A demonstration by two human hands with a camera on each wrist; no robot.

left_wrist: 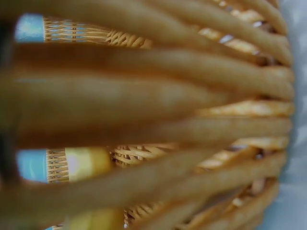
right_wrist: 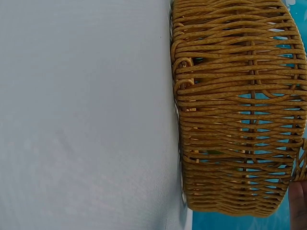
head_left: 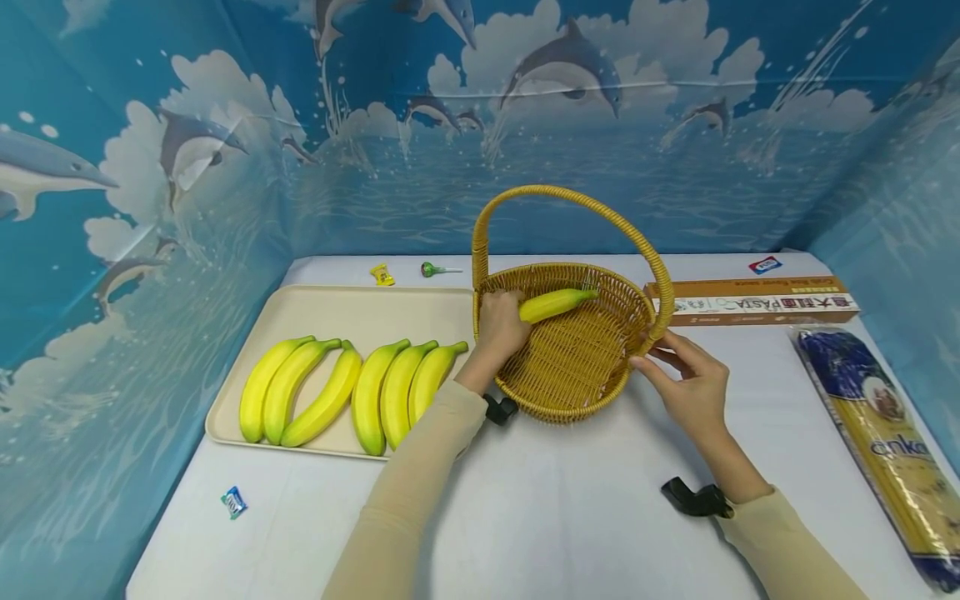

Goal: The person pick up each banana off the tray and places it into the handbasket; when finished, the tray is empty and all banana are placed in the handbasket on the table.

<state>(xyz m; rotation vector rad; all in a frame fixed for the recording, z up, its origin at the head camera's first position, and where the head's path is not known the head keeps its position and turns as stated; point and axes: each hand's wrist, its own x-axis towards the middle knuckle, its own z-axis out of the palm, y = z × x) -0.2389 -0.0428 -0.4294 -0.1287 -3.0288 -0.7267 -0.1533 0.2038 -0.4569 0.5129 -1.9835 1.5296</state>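
Left hand (head_left: 501,329) grips a banana (head_left: 558,306), one end hidden; right hand (head_left: 693,385) pinches the basket (head_left: 562,412).

Left fingers (head_left: 506,302) cover near end of 1 banana (head_left: 561,305). Basket (left_wrist: 230,127) weave near them blurred, left-wrist view. Right fingers (right_wrist: 298,206) cropped by right-wrist view's right edge. Carton (head_left: 761,302) beyond right fingers: fine print illegible.

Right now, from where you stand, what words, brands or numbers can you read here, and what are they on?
"PASTA": on the long box, beside large Chinese characters; its smaller print is too small to read.
"anka": on the pasta bag; any further letters are unclear.
Too small to read: the lettering on the red-and-blue candy and the blue candy.
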